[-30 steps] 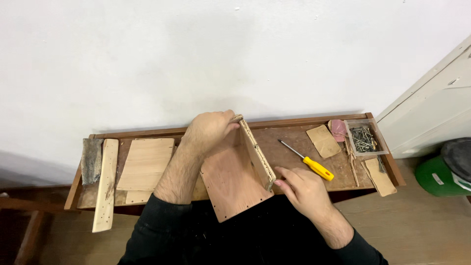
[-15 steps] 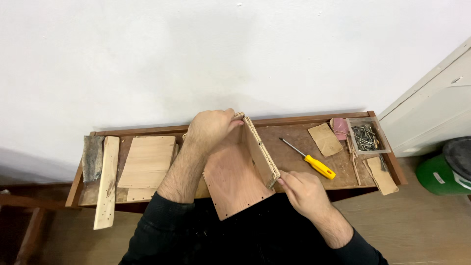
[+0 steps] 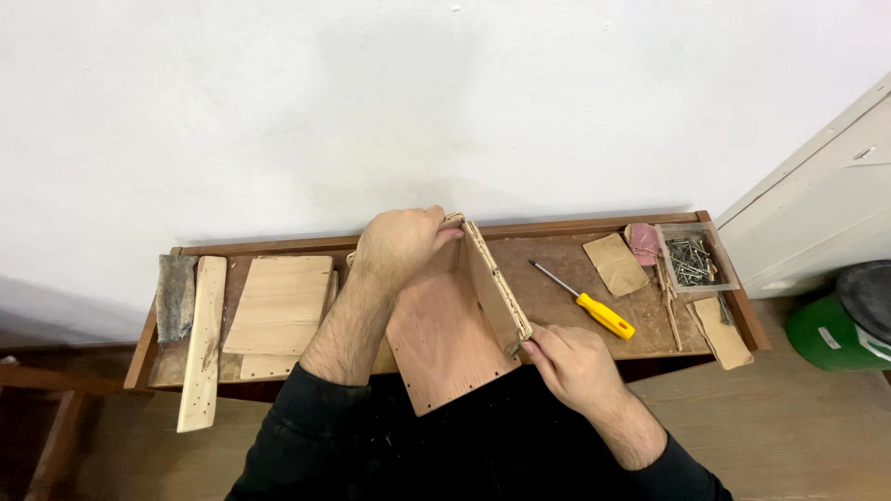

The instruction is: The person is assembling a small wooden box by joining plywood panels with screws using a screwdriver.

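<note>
A flat plywood panel [image 3: 445, 339] with small holes along its edges lies on the wooden bench [image 3: 557, 288], overhanging the near edge. A second plywood board [image 3: 497, 283] stands on its edge along the panel's right side. My left hand [image 3: 399, 246] grips the far end of this upright board. My right hand [image 3: 571, 362] pinches its near end at the panel's right corner. A yellow-handled screwdriver [image 3: 585, 301] lies on the bench just right of the board.
Left of the panel lie stacked plywood sheets [image 3: 278, 301], a long pale wood strip [image 3: 202, 343] and a grey rough block [image 3: 174, 297]. At the right stand a clear box of nails [image 3: 691, 258], sandpaper pieces [image 3: 615, 263] and wood scraps [image 3: 719, 332]. A green bucket [image 3: 835, 329] sits on the floor.
The upright board and the panel have shifted slightly under both hands; my right hand has closed in on the board's near end.
</note>
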